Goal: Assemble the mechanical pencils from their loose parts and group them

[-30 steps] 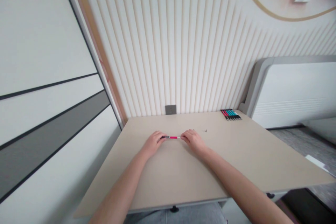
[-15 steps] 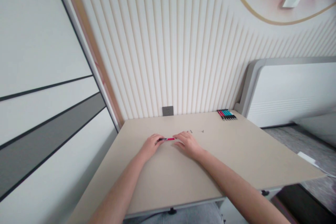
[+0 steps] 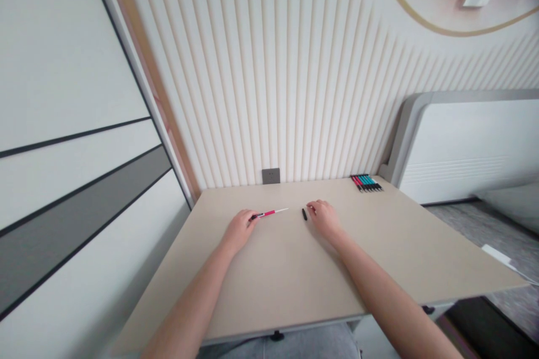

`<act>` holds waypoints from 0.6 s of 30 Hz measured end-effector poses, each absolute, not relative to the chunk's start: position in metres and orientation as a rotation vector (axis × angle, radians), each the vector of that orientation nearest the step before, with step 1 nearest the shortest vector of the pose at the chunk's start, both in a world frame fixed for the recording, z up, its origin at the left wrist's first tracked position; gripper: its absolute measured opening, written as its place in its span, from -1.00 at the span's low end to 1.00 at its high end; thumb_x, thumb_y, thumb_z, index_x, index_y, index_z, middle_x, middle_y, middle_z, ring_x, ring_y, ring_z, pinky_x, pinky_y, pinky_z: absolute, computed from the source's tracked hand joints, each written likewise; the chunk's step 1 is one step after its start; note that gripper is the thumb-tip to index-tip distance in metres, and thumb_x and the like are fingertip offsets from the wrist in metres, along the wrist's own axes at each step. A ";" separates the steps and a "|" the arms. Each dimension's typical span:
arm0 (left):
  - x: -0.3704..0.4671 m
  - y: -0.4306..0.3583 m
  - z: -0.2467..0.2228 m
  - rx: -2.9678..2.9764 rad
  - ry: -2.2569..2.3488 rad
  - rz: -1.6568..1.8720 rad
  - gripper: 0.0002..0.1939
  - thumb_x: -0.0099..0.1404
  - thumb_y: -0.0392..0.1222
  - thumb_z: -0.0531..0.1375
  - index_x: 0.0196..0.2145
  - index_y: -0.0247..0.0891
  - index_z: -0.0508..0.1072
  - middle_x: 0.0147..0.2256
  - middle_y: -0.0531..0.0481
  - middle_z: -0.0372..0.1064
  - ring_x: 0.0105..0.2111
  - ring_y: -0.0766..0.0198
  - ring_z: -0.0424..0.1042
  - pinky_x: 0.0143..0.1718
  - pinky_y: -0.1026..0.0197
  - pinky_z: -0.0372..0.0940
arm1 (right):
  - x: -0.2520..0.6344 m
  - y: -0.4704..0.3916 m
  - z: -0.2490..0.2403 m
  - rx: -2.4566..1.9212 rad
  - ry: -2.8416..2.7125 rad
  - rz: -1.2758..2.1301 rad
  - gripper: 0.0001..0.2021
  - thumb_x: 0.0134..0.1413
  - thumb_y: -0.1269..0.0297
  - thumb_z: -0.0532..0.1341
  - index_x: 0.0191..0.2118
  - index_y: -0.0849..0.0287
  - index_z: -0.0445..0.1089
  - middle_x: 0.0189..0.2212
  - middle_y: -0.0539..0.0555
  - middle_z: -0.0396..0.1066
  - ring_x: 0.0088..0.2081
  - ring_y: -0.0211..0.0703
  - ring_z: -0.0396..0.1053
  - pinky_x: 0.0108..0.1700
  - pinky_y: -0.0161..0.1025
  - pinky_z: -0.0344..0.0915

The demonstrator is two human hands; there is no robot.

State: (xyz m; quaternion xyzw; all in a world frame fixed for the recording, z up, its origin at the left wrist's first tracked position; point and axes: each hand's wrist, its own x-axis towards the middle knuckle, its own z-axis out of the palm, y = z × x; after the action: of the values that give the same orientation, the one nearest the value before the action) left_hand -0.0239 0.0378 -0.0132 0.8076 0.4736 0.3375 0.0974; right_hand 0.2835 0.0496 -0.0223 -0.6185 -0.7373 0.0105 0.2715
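My left hand (image 3: 241, 230) grips a red and black pen (image 3: 268, 213) by its black end. A thin pale refill (image 3: 283, 210) sticks out of the pen's right end, uncovered. A short black pen part (image 3: 304, 214), like a grip section, lies on the table just left of my right hand (image 3: 324, 219). The fingers of that hand are bent together close to the tabletop; what lies between their tips, if anything, is too small to make out. My right hand covers the spot behind it.
Several red, blue and black pens (image 3: 367, 183) lie in a row at the table's far right corner. The beige table (image 3: 269, 286) meets a ribbed wall with a dark socket (image 3: 270, 175). A white cabinet (image 3: 84, 224) stands at the left, a bed headboard (image 3: 467, 146) at the right.
My right hand has moved right, away from the pen. The pale refill now shows fully, and the black pen part lies on the table. The left hand still holds the pen.
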 end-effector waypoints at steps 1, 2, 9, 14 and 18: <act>-0.024 0.038 -0.013 2.396 1.397 0.993 -0.78 0.37 -0.13 0.07 -0.17 -0.21 0.48 -0.25 -0.08 0.44 -0.21 0.15 0.40 -0.16 0.14 0.27 | 0.284 0.050 -0.022 -1.699 -1.990 0.016 -0.76 0.24 0.33 0.07 -0.16 0.14 0.50 -0.24 0.18 0.48 -0.15 -0.04 0.38 -0.11 -0.20 0.18; -0.024 0.037 -0.013 2.401 1.390 0.990 -0.78 0.37 -0.13 0.07 -0.17 -0.21 0.48 -0.25 -0.08 0.44 -0.21 0.15 0.40 -0.15 0.13 0.27 | 0.284 0.049 -0.023 -1.729 -2.001 0.002 -0.76 0.24 0.32 0.07 -0.17 0.14 0.50 -0.25 0.19 0.47 -0.15 -0.03 0.37 -0.12 -0.20 0.18; -0.023 0.037 -0.014 2.434 1.325 0.981 -0.81 0.37 -0.15 0.08 -0.17 -0.20 0.47 -0.23 -0.06 0.45 -0.18 0.15 0.40 -0.11 0.12 0.27 | 0.279 0.047 -0.023 -1.853 -2.047 -0.090 -0.75 0.24 0.22 0.10 -0.27 0.16 0.51 -0.27 0.21 0.45 -0.17 -0.02 0.36 -0.16 -0.17 0.16; -0.022 0.038 -0.015 2.446 1.329 0.947 -0.80 0.37 -0.15 0.08 -0.16 -0.21 0.47 -0.23 -0.06 0.45 -0.18 0.15 0.40 -0.11 0.12 0.27 | 0.275 0.044 -0.017 -1.869 -2.028 -0.057 -0.72 0.28 0.22 0.05 -0.19 0.15 0.51 -0.23 0.19 0.44 -0.12 -0.04 0.34 -0.12 -0.19 0.12; -0.022 0.037 -0.015 2.434 1.323 0.933 -0.80 0.36 -0.14 0.10 -0.16 -0.20 0.48 -0.22 -0.05 0.45 -0.18 0.16 0.40 -0.10 0.13 0.28 | 0.270 0.039 -0.013 -1.825 -2.052 -0.054 -0.67 0.31 0.19 -0.01 -0.16 0.12 0.50 -0.21 0.16 0.45 -0.10 -0.05 0.32 -0.09 -0.20 0.10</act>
State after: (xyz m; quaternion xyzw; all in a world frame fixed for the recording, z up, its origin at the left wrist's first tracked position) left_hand -0.0223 0.0373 -0.0151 0.8276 0.4500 0.3174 0.1090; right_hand 0.2701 0.0387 -0.0127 -0.6515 -0.7326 -0.0192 0.1961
